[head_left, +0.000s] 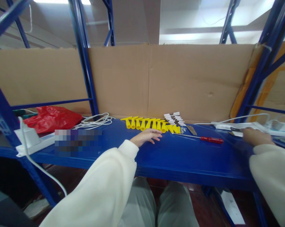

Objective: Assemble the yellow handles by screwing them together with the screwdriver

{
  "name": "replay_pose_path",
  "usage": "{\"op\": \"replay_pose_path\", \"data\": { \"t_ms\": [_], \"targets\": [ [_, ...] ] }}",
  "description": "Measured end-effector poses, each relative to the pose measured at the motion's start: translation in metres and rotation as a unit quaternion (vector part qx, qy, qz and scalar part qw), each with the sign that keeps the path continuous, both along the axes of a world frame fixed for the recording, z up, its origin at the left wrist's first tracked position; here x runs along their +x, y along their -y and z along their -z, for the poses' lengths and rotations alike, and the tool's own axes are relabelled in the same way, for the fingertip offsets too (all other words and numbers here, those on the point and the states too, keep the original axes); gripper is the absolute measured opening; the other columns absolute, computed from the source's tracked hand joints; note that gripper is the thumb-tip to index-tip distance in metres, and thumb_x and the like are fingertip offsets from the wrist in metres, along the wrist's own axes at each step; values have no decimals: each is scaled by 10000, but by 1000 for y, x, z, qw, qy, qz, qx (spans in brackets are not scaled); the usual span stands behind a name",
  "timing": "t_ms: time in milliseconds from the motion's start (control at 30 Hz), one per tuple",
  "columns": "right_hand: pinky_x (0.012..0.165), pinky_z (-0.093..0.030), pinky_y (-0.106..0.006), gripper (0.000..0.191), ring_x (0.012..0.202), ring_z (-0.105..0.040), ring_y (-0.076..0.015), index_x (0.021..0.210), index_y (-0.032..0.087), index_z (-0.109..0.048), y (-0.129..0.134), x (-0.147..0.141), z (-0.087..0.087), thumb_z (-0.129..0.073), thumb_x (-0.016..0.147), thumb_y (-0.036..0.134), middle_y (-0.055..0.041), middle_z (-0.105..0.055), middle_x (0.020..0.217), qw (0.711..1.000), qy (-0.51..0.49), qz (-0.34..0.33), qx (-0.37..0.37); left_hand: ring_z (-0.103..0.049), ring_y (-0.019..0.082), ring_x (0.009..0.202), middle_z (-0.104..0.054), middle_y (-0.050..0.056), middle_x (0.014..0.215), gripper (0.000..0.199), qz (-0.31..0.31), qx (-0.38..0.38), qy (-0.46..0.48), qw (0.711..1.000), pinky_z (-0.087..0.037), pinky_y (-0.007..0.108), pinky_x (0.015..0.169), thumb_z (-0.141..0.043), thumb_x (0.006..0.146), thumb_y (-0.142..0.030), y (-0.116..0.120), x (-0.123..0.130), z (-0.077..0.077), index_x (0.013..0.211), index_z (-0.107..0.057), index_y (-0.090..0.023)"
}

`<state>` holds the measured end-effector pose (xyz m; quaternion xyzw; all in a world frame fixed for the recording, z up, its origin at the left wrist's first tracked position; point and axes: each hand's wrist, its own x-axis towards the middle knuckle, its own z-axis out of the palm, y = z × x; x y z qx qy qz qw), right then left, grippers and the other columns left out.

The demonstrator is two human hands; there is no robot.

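Observation:
My left hand [147, 136] rests low over the blue shelf top, palm down, with its fingers apart and nothing in them. Just beyond it stands a row of yellow plastic pieces [142, 125], each a short tube with a thin flat top. At the far right, my right hand [257, 136] is smeared by motion, so its fingers cannot be made out. Beside its fingertips is a small dark and white object [236, 132]; whether the hand touches it is unclear. Between the hands lies a screwdriver [211, 139] with a red handle, its shaft pointing left.
White and black strips [174, 118] lie fanned behind the yellow pieces. A red plastic bag [54, 118], coiled white cable [97, 119] and white power strip [42, 142] are on the left. Cardboard [194, 82] backs the shelf, between blue posts [84, 60]. Another white strip [227, 126] lies right.

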<state>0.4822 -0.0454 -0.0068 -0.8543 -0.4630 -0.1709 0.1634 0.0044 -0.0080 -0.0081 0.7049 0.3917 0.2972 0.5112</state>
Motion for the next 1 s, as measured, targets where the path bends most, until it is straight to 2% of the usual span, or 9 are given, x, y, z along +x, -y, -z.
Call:
{"op": "replay_pose_path", "data": {
  "t_ms": [33,100,200,300,467,567,667,800,1000],
  "targets": [
    [832,-455,-478,331,1096,-647,-356,1018,165,-765,0,-14,-9,-480,853,131,-272,-655,1224,999,-7,10,-37,-692,198,973,-729,108,1187,288,-8,3,2,1000,-475,225,642,-694,797,-266,0,0,0,1062,-741,-164],
    [836,-463,-434,383,1113,-638,-346,1169,102,-713,-3,-43,-27,-475,871,132,-294,-633,1254,999,-14,-10,-40,-697,192,933,-740,110,1153,267,-27,15,9,999,-476,227,634,-685,799,-250,-3,0,2,1041,-740,-153],
    [859,-472,-381,415,1096,-648,-323,1225,61,-687,-12,-84,-44,-459,885,128,-273,-663,1220,997,-42,-54,30,-698,196,887,-761,101,1058,224,-63,47,3,997,-493,247,654,-694,781,-222,-11,1,8,987,-748,-152],
    [872,-490,-339,388,1044,-674,-290,1170,91,-721,-26,-119,-47,-490,864,150,-213,-718,1126,985,-69,-107,113,-695,223,900,-770,86,920,129,-110,99,-29,989,-526,317,798,-707,735,-142,-21,3,14,853,-758,-154],
    [831,-537,-331,338,934,-709,-262,1042,153,-759,-47,-155,-24,-513,811,165,-137,-760,992,956,-138,-138,218,-688,260,994,-766,77,910,125,-141,176,-33,974,-468,380,1007,-681,726,-82,-32,3,20,739,-755,-182],
    [863,-542,-370,351,982,-708,-286,1063,148,-748,-49,-162,-4,-502,813,163,-150,-757,1021,962,-127,-143,197,-677,266,1014,-756,91,959,159,-165,201,-44,965,-453,395,1033,-648,759,-76,-31,4,20,794,-765,-179],
    [912,-532,-393,367,1035,-700,-299,1084,146,-742,-47,-161,9,-501,807,141,-156,-752,1066,969,-101,-160,161,-626,297,1127,-733,112,1062,224,-158,270,-97,945,-410,404,1081,-631,769,-74,-25,13,17,901,-773,-186],
    [931,-531,-378,353,1029,-707,-283,1050,161,-749,-48,-156,15,-496,808,123,-137,-760,1053,967,-90,-195,134,-533,368,1246,-680,186,1186,284,-103,358,-207,905,-315,475,1133,-617,782,-91,-15,40,8,1023,-755,-149],
    [913,-544,-359,300,967,-723,-265,956,178,-760,-51,-154,19,-515,791,124,-120,-772,988,959,-90,-232,136,-538,413,1219,-668,277,1172,274,-99,380,-321,862,-328,528,1079,-639,786,-82,-14,83,1,1042,-733,-60]
  ]
}}
